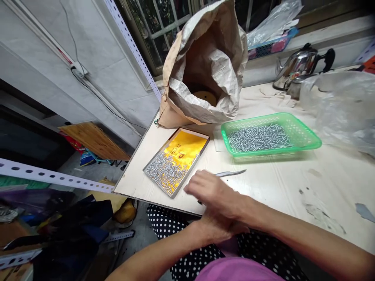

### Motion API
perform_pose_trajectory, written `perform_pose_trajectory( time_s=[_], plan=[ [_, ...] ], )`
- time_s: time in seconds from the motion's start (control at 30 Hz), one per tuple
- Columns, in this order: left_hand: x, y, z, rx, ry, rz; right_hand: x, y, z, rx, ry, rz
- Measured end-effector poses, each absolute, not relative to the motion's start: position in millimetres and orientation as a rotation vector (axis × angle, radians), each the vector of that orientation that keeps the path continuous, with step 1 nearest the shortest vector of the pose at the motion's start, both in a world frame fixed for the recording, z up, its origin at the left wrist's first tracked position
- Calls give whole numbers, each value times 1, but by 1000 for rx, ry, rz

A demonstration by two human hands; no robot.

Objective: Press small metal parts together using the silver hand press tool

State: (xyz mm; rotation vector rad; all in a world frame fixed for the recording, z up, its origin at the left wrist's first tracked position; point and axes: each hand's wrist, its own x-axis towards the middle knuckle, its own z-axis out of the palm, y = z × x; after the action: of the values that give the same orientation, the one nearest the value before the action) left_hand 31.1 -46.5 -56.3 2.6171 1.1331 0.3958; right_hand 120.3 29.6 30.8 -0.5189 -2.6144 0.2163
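My right hand [212,193] crosses over my left hand [218,225] at the table's front edge. Its fingers point left toward a shallow tray and are smeared by motion, so their grip is unclear. Most of my left hand's fingers are hidden beneath the right wrist. The tray [152,182] holds small silvery metal pins [166,171] over a yellow printed sheet [191,142]. Just beyond my right hand lies a grey, pointed, tweezer-like tool [231,173], partly covered by that hand. A green plastic basket [275,152] to the right contains many similar metal pieces [259,137].
A large open paper sack [172,82] stands at the back of the table [272,187]. At the back right are a metal kettle [301,62] and a clear plastic bag [345,105]. Perforated white metal rails [55,175] run along the left side.
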Motion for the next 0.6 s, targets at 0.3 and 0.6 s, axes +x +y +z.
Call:
perform_pose_trajectory(
  time_s=[0.3, 0.6],
  plan=[
    [-66, 41, 1, 2525, 2028, 421, 237, 101, 77, -1227, -2075, -265],
    [-99, 79, -16, 2596, 1902, -158, 201, 12, -17, -1173, -2368, 504]
  ],
)
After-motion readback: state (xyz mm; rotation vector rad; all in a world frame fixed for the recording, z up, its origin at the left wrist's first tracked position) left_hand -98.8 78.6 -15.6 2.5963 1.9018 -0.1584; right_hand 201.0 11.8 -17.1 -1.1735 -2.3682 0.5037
